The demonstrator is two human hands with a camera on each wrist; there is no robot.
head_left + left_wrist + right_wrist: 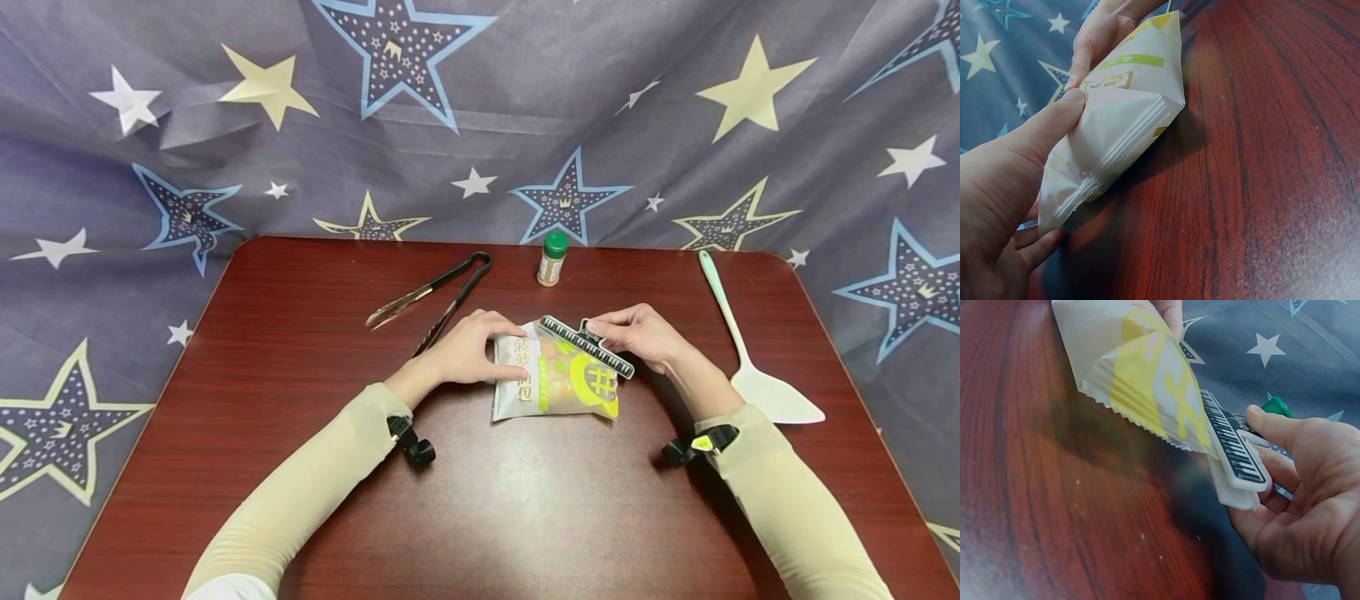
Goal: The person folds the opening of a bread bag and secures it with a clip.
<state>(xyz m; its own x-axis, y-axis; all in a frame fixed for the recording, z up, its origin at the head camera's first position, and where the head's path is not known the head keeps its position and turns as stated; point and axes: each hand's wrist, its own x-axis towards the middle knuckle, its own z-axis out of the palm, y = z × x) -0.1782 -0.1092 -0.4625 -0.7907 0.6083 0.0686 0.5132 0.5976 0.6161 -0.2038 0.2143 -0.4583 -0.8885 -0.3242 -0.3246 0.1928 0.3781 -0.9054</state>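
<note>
A white and yellow bread packet is tilted above the table, its crimped end toward the right. My left hand grips its left part, thumb on the near face and fingers behind. With my right hand I pinch the handle of a bag clip printed like piano keys, thumb on top and fingers beneath. The long clip lies slantwise along the packet's upper right edge. In the right wrist view its white bars stand right at the packet's corner.
Black-handled tongs lie behind my left hand. A green-capped seasoning bottle stands near the back edge of the dark red table. On the right lies a white spatula with a pale green handle. A star-patterned cloth hangs behind.
</note>
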